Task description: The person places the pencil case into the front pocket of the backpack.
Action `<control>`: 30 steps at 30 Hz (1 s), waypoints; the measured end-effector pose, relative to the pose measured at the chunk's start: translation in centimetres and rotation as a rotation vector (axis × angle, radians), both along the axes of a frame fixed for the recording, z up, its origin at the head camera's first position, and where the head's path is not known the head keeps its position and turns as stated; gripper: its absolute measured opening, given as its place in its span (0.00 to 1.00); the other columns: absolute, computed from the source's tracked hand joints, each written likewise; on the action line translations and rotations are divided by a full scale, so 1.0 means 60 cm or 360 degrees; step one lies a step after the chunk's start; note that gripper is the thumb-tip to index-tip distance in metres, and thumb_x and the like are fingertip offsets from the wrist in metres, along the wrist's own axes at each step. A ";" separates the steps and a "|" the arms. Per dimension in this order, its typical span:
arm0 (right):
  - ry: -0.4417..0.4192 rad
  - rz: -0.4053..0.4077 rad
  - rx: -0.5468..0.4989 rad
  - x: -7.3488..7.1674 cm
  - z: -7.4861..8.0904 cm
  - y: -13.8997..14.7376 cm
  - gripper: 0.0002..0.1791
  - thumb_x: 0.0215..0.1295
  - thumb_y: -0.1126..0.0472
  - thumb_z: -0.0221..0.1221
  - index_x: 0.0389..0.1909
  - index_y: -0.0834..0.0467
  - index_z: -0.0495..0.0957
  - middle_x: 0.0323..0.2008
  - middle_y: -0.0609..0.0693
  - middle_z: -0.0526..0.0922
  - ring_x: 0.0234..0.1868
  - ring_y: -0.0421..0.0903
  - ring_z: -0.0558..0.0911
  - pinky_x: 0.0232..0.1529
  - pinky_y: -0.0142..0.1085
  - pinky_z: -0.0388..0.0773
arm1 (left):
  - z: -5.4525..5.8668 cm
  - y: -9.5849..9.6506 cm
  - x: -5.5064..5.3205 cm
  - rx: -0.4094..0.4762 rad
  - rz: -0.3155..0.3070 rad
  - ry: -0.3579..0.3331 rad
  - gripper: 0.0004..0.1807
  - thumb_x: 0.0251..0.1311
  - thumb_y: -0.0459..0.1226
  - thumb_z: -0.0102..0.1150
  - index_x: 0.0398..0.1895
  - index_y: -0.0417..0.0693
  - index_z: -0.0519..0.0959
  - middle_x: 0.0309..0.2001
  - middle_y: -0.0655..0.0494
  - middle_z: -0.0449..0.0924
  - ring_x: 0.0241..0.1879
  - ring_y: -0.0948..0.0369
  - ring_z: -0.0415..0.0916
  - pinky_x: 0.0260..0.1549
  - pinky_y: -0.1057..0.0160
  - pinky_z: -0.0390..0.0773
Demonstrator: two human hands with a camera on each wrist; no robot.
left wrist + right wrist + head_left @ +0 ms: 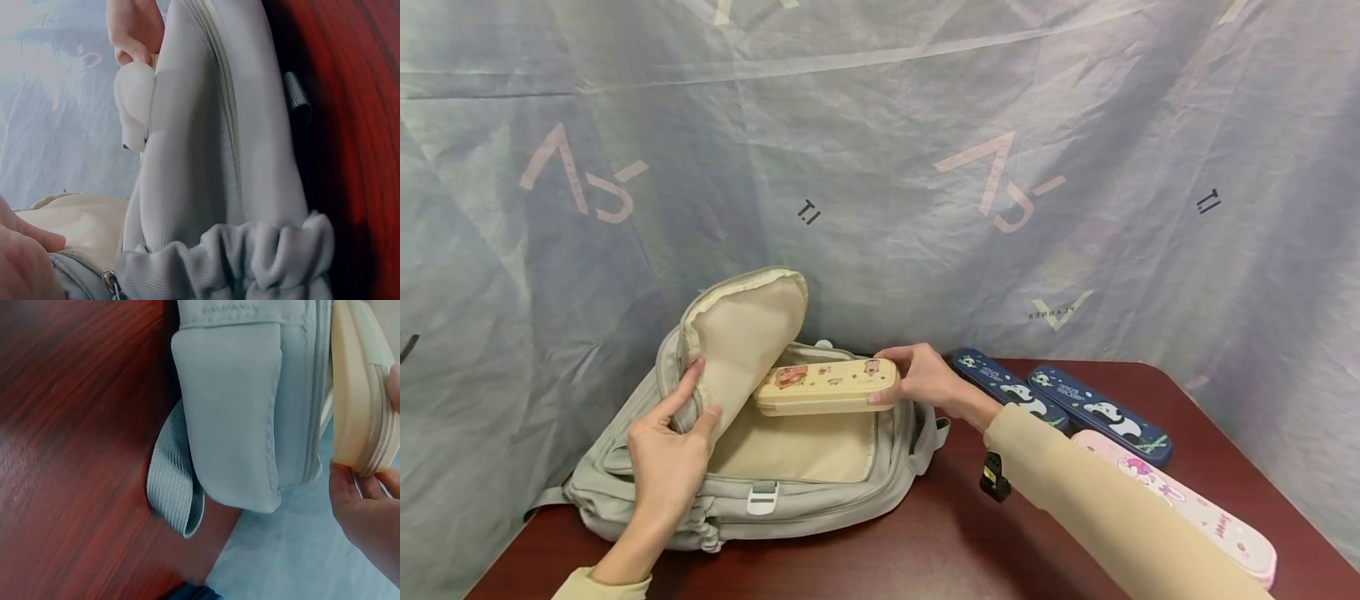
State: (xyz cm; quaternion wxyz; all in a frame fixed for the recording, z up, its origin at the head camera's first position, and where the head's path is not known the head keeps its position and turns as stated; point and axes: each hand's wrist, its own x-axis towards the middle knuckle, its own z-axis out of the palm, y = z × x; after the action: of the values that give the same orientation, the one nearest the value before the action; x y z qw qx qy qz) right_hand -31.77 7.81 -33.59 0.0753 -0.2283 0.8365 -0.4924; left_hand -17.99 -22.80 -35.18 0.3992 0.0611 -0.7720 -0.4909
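A grey backpack (827, 510) lies on its back with its front flap (748, 329) folded up, showing the cream lining. The flap's zipped edge is pinched between the thumb and fingers of my left hand (668, 454). My right hand (931, 383) grips one end of a yellow zippered pencil case (827, 385) printed with small cartoon figures. That case hangs over the opening, its far end close to the flap. In the right wrist view the pencil case (351, 394) appears shut, with fingers under its end.
To the right lie two navy panda pencil cases (1011, 392) side by side. A pink rabbit pencil case (1232, 533) is nearer, partly behind my right sleeve. The dark red table (880, 567) ends at a grey printed cloth (880, 167). A webbing strap (172, 475) loops from the backpack.
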 end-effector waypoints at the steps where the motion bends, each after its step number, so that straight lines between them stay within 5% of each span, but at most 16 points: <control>1: 0.0003 0.0005 0.0005 0.000 -0.001 -0.002 0.37 0.52 0.63 0.81 0.65 0.61 0.81 0.51 0.51 0.88 0.48 0.46 0.85 0.52 0.42 0.82 | 0.001 0.000 0.000 0.0000 0.0003 0.0000 0.36 0.57 0.22 0.71 0.66 0.65 0.83 0.64 0.52 0.81 0.62 0.64 0.74 0.59 0.78 0.65; 5: 0.0020 0.0006 0.0039 0.002 -0.006 -0.011 0.40 0.53 0.61 0.81 0.68 0.62 0.79 0.53 0.52 0.88 0.50 0.46 0.85 0.54 0.42 0.82 | 0.003 0.001 0.000 0.0015 -0.0002 -0.0012 0.36 0.58 0.22 0.71 0.66 0.66 0.83 0.65 0.54 0.80 0.53 0.66 0.75 0.58 0.78 0.66; 10: 0.0031 0.0007 0.0043 -0.001 -0.006 -0.020 0.43 0.53 0.61 0.81 0.70 0.64 0.76 0.55 0.53 0.87 0.52 0.47 0.84 0.55 0.43 0.82 | 0.004 0.003 -0.001 0.0047 -0.0050 -0.0007 0.36 0.58 0.22 0.70 0.66 0.64 0.82 0.66 0.55 0.79 0.65 0.63 0.72 0.61 0.77 0.66; 15: 0.0049 0.0025 0.0053 -0.008 -0.005 -0.032 0.42 0.52 0.61 0.81 0.69 0.64 0.77 0.53 0.52 0.88 0.52 0.46 0.84 0.57 0.44 0.81 | 0.005 0.004 -0.002 0.0061 -0.0060 -0.0001 0.36 0.58 0.21 0.70 0.66 0.63 0.83 0.66 0.57 0.80 0.65 0.66 0.71 0.62 0.77 0.66; 19: 0.0074 0.0048 0.0076 -0.012 -0.007 -0.044 0.40 0.53 0.59 0.81 0.68 0.63 0.79 0.53 0.51 0.88 0.53 0.46 0.84 0.59 0.44 0.80 | 0.005 0.003 0.000 0.0068 -0.0048 -0.0032 0.36 0.60 0.22 0.70 0.66 0.66 0.82 0.66 0.59 0.79 0.53 0.71 0.76 0.56 0.77 0.68; 26: 0.0085 0.0051 0.0101 -0.015 -0.011 -0.056 0.40 0.52 0.59 0.81 0.68 0.62 0.79 0.52 0.49 0.88 0.52 0.46 0.84 0.59 0.42 0.79 | 0.003 0.001 0.000 0.0047 -0.0027 -0.0007 0.36 0.58 0.21 0.70 0.66 0.63 0.83 0.65 0.57 0.80 0.59 0.68 0.74 0.57 0.78 0.68; 30: 0.0092 0.0049 0.0104 -0.019 -0.013 -0.064 0.41 0.52 0.59 0.82 0.68 0.62 0.79 0.52 0.50 0.88 0.52 0.46 0.84 0.58 0.41 0.79 | 0.004 0.001 0.001 0.0064 -0.0022 -0.0010 0.36 0.59 0.21 0.69 0.66 0.64 0.83 0.65 0.58 0.81 0.52 0.68 0.74 0.56 0.78 0.68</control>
State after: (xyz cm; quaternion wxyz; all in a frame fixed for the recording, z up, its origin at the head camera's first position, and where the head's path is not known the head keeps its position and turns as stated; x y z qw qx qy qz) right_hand -32.90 3.95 -34.38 0.0661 -0.2528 0.8504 -0.4567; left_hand -17.93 -22.73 -34.93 0.3921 0.0653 -0.7635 -0.5089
